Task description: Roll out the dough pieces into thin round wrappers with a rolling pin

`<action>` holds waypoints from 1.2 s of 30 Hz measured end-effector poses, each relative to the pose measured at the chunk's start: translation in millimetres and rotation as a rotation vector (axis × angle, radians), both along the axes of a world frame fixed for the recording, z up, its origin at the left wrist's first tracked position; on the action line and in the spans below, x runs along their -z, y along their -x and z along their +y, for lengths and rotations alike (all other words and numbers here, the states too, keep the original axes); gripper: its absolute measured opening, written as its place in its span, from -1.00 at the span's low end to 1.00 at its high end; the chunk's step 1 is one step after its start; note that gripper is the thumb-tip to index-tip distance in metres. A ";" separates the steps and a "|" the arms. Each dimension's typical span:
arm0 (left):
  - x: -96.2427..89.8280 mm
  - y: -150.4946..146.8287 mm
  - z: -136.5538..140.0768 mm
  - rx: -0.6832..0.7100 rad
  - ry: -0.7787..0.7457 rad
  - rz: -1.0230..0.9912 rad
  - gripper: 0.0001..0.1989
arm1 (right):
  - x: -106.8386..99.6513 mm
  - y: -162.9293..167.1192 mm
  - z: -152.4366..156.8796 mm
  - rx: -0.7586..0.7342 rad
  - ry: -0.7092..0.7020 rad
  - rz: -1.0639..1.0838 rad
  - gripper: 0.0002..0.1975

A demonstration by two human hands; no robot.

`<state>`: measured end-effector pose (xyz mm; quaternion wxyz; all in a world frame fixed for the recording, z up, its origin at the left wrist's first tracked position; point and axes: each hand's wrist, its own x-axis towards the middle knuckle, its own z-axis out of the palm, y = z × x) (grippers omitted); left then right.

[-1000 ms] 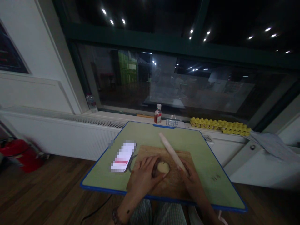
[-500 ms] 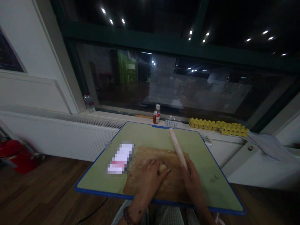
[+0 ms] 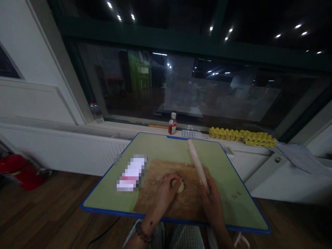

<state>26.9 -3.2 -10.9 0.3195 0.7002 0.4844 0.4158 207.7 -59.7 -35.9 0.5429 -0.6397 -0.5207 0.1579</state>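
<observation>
The pin (image 3: 197, 162) in the right hand (image 3: 211, 199) looks like smooth, matt wood, while the dough (image 3: 179, 187) in the left hand (image 3: 166, 191) has a soft, dull, even skin. Under both grips the board (image 3: 190, 209) is matt wood dusted with pale specks, and around it the table (image 3: 229, 176) has a smooth top and a plastic-looking edge (image 3: 120, 212). Beyond the grips are a glossy, see-through bottle (image 3: 172, 126), a rough, bumpy, matt egg tray (image 3: 241, 136) and shiny window glass (image 3: 178, 98); on the near side, the trousers (image 3: 185, 237) are cloth.
</observation>
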 end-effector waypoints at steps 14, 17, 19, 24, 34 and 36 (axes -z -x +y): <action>-22.2 25.1 6.8 0.037 -0.108 0.145 -0.74 | 3.4 2.0 1.3 -0.001 -0.017 -0.092 -0.53; -22.2 28.2 12.3 0.111 -0.070 0.203 -0.78 | 4.7 1.3 1.8 0.015 -0.015 -0.085 -0.52; -17.6 26.8 13.3 0.129 -0.017 0.173 -0.80 | 4.9 1.0 2.1 0.018 -0.011 -0.079 -0.51; -5.6 16.9 11.5 0.037 -0.024 0.087 -0.82 | 0.3 2.7 1.0 -0.001 0.029 -0.087 -0.51; -26.0 30.6 -2.3 -0.072 -0.201 0.332 -0.83 | -15.4 -11.9 5.8 -0.237 0.068 -0.249 -0.59; -37.8 44.6 0.8 -0.164 -0.331 0.319 -0.81 | -23.3 -18.9 7.5 -0.305 0.100 -0.384 -0.63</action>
